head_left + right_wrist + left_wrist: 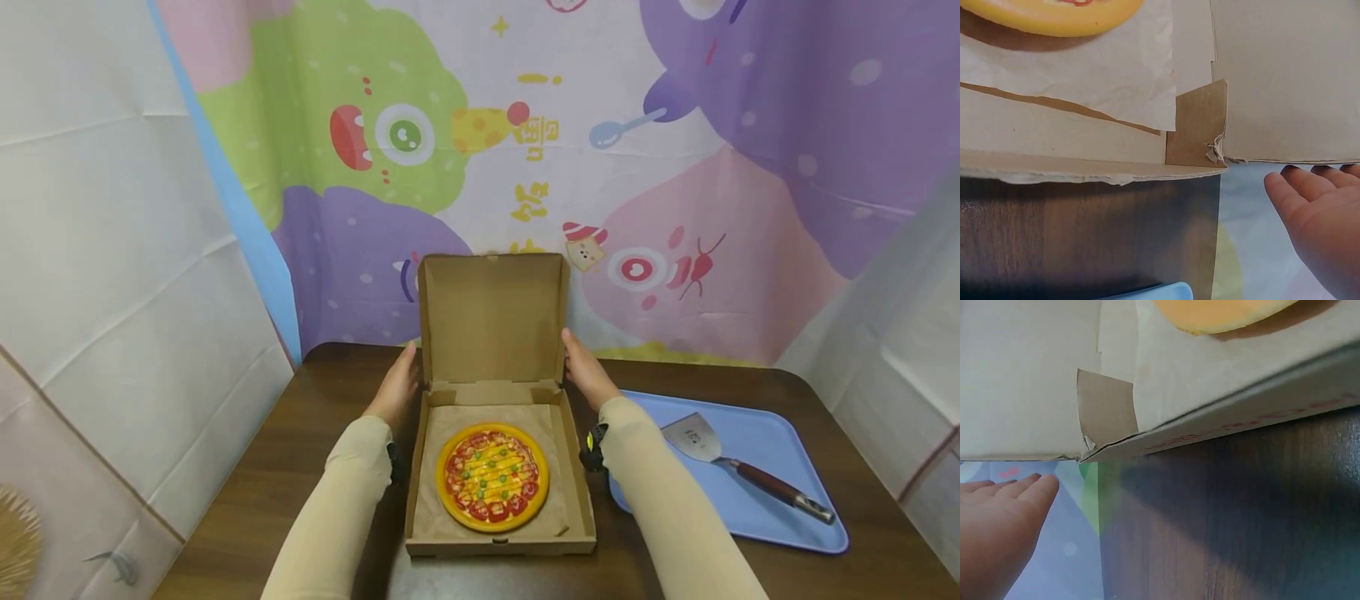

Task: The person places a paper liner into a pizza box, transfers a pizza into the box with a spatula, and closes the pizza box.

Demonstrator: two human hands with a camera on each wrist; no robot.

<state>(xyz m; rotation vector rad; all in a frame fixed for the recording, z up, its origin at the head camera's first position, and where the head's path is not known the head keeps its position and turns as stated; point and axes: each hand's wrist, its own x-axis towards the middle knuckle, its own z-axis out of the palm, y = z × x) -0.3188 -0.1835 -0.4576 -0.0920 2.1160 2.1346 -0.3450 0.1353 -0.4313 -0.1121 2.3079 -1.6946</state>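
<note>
A brown cardboard pizza box (492, 318) stands with its lid raised upright at the back. Inside, on brown paper (442, 417), lies a toy-like pizza (492, 477) with an orange rim, red slices, yellow stripes and green bits. My left hand (397, 387) is at the lid's left edge, its fingers fairly straight in the left wrist view, fingertips right by the cardboard. On the opposite side, my right hand (588, 373) has extended fingers at the lid's right edge. In the right wrist view, its fingertips reach partly behind that edge.
To the right, a blue tray (757, 433) carries a pizza server (697, 437) with a metal blade and wooden handle. The dark wooden table (262, 500) ends at a cartoon-print curtain (510, 167) behind the box.
</note>
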